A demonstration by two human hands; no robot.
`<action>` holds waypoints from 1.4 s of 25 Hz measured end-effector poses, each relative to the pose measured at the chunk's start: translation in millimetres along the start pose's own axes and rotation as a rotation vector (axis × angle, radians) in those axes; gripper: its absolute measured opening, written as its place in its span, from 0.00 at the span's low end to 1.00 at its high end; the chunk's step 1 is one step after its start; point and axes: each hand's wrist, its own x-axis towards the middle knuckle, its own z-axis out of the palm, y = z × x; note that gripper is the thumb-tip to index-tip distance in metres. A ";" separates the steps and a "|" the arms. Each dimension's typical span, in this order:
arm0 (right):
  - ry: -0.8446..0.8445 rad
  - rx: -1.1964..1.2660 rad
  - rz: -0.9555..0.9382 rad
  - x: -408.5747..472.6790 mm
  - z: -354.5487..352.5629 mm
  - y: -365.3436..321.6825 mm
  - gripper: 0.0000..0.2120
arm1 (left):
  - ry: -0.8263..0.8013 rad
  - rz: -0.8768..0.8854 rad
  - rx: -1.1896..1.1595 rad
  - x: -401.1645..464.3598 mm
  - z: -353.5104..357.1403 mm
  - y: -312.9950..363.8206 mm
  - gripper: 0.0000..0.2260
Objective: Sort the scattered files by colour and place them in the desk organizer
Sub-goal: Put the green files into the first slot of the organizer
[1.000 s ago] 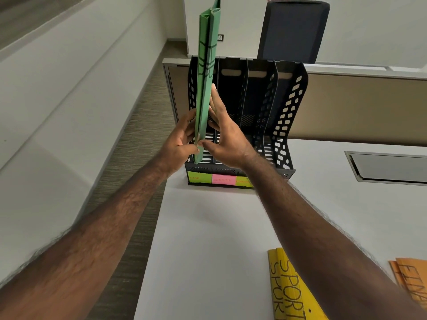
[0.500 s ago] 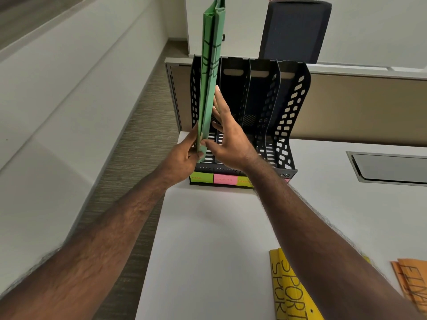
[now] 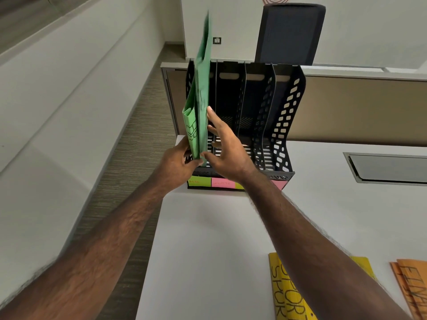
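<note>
Green files stand on edge at the leftmost slot of the black desk organizer, one lower and tilted left, one taller and upright. My left hand grips their bottom corner from the left. My right hand has its fingers straight against the right face of the taller file, thumb at the bottom edge. Coloured sticky labels line the organizer's front base. Yellow files and orange files lie on the white desk near me.
The organizer sits at the desk's far left corner, with the floor just left of it. A grey cable hatch is set into the desk at right. Behind the partition stands a dark chair back.
The green files have sunk lower into the leftmost slot and split apart, one leaning left. Both hands moved slightly forward and stay on the files.
</note>
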 end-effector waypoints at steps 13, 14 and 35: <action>-0.008 -0.085 0.120 -58.2 4.2 -11.7 0.45 | 0.154 0.027 0.136 -50.4 8.2 18.6 0.46; -0.002 -0.098 0.131 -65.8 3.1 -15.3 0.44 | 0.178 0.021 0.159 -58.2 10.5 22.3 0.45; 0.152 -0.275 0.398 -316.0 -20.4 -127.2 0.38 | 0.066 0.072 0.144 -290.7 66.8 73.0 0.32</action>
